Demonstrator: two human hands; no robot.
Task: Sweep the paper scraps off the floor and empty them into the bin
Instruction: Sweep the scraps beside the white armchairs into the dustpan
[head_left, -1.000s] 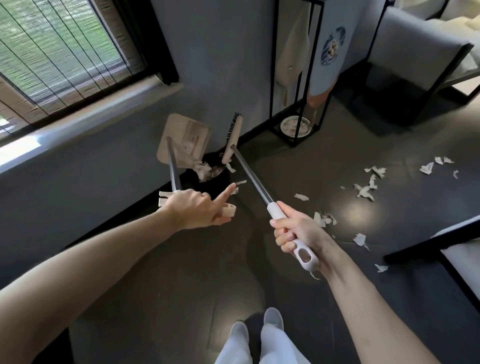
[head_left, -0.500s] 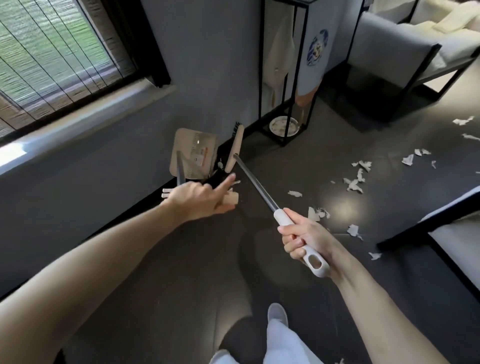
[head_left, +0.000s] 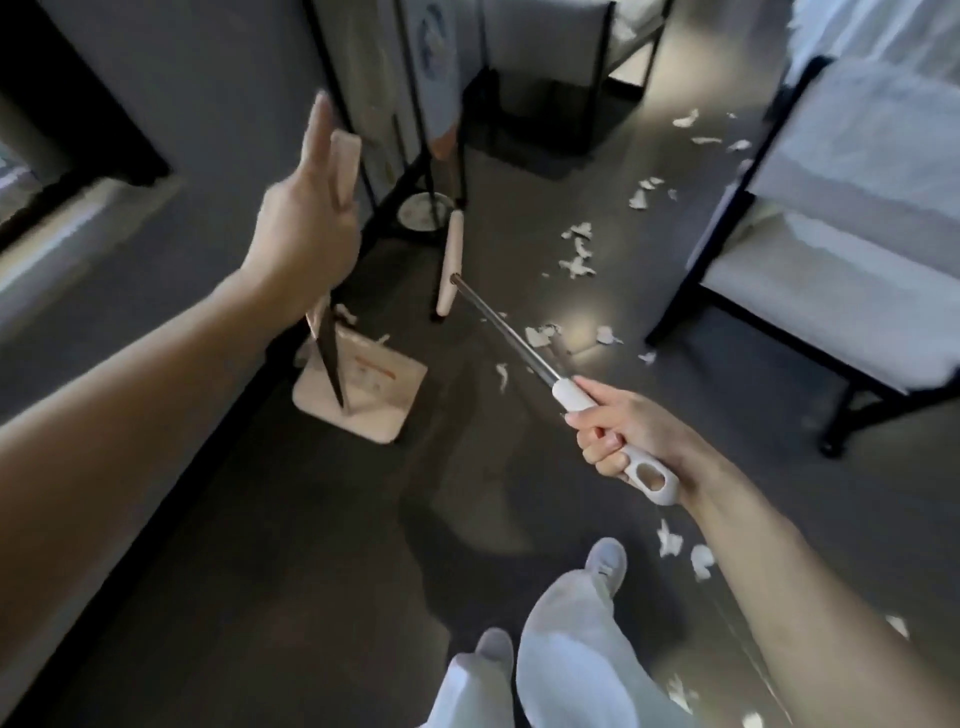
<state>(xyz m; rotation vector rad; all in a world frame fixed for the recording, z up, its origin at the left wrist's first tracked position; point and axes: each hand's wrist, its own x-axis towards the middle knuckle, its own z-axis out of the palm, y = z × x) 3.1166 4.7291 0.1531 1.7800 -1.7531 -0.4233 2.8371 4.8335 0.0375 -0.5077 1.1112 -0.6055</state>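
Note:
My left hand (head_left: 304, 226) grips the top of the dustpan's long handle, index finger pointing up beside its white end. The beige dustpan (head_left: 363, 387) sits low by the wall's foot, a few paper bits at its back edge. My right hand (head_left: 615, 431) grips the white grip of the broom (head_left: 506, 338). The broom's head (head_left: 451, 267) stands on end to the right of the dustpan, apart from it. Paper scraps (head_left: 575, 260) lie scattered over the dark floor to the right, with more scraps (head_left: 685, 551) near my feet. No bin shows.
A black metal rack (head_left: 460, 130) with a plate (head_left: 422, 210) under it stands just beyond the broom head. Black-framed white furniture (head_left: 831, 244) lines the right side. The grey wall (head_left: 156, 104) runs along the left. My feet (head_left: 605, 564) are at the bottom.
The view swung right. The dustpan came down from its tilted, raised pose to sit low near the floor. The broom head moved away from it to the right.

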